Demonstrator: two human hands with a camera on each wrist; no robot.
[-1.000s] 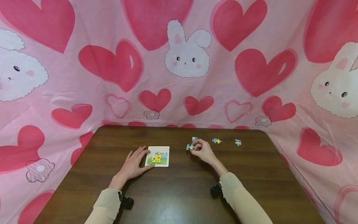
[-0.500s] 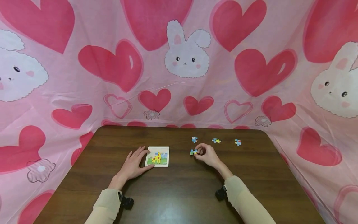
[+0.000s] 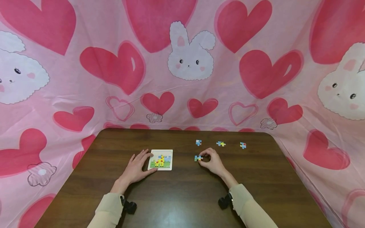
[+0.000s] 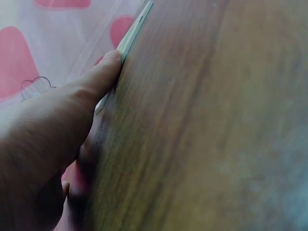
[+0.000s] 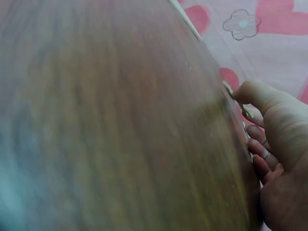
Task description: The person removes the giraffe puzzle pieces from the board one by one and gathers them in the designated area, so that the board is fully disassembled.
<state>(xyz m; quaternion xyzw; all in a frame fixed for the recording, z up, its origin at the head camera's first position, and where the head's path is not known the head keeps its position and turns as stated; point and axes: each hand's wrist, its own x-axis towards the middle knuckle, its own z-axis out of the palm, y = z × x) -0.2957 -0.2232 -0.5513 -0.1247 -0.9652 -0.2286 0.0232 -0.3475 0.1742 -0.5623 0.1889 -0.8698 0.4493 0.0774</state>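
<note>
In the head view my left hand point(image 3: 136, 167) lies at the left side of a small square jigsaw board point(image 3: 172, 161) with a giraffe picture. Its thumb touches the board's lower edge and its index finger the left side; the fingers are fairly straight. The left wrist view shows the thumb against the edge of the board point(image 4: 134, 30). To the right, my right hand point(image 3: 214, 161) pinches a blue, green and yellow jigsaw piece point(image 3: 197, 158) between thumb and index finger. In the right wrist view this piece point(image 5: 228, 87) appears edge-on by the thumb.
Three loose jigsaw pieces lie in a row near the table's far edge: a blue one point(image 3: 198, 142), a blue and yellow one point(image 3: 220, 143) and a blue one with red point(image 3: 243, 145). A pink heart-patterned cloth point(image 3: 171, 85) hangs behind the brown table point(image 3: 176, 196).
My right hand has drawn the pinched piece toward me and slightly right, away from the blue piece behind it. The left hand and the board have stayed in place.
</note>
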